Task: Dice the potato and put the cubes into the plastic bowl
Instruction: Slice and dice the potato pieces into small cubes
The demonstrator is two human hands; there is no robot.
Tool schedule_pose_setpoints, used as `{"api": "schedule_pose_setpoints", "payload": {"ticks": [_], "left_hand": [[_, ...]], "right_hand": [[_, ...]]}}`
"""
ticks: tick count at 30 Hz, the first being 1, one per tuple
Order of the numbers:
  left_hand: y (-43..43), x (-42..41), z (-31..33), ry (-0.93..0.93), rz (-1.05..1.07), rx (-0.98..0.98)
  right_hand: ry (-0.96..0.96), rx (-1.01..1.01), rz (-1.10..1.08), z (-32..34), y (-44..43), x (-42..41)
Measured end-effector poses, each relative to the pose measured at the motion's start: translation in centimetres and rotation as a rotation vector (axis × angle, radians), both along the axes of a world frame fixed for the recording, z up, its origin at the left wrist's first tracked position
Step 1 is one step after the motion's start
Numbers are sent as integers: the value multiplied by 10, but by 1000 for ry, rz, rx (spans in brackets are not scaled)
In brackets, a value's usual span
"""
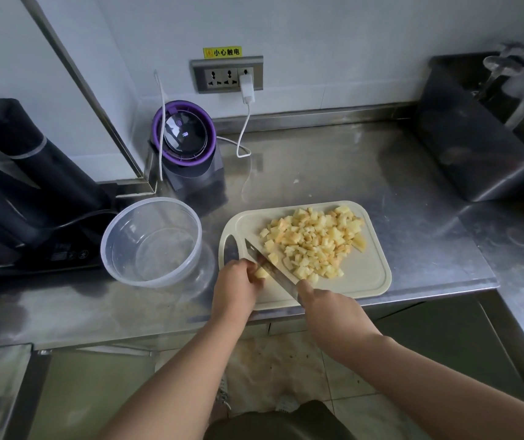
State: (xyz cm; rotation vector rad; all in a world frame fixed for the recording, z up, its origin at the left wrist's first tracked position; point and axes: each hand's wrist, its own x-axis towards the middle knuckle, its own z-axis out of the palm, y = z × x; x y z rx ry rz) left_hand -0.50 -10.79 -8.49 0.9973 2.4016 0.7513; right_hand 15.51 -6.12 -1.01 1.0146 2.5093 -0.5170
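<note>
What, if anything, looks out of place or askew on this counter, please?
The cutting board lies askew, its near corner right at the counter's front edge, under the right hand holding the knife. Nothing looks damaged.

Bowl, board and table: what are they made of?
The bowl looks like clear, glossy plastic: you can see straight through its thin wall. The cutting board seems to be matte cream plastic, smooth with a moulded handle hole, though that is less certain. The counter looks like brushed stainless steel: grey, with blurry reflections.
</note>
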Motion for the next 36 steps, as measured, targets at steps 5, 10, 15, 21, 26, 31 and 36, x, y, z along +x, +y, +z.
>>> {"api": "schedule_pose_setpoints", "payload": {"ticks": [5, 10, 15, 21, 26, 31, 36], "left_hand": [[1, 1, 2, 10, 0, -43], [3, 1, 1, -8, 5, -69], [3, 2, 1, 0, 11, -86], [3, 2, 5, 66, -21, -101], [5, 0, 0, 11, -21, -73], [22, 0, -3, -84, 35, -18], [33, -3, 0, -201, -14, 11]], "right_hand": [[-16, -11, 0, -2, -2, -2], [-43, -15, 18, -5, -4, -3], [-62, 29, 39, -14, -7, -6], [-73, -11, -8, -20, -5, -9], [101, -85, -171, -21, 14, -5], [135, 77, -89, 0, 30, 11], [129, 414, -22, 0, 54, 39]]}}
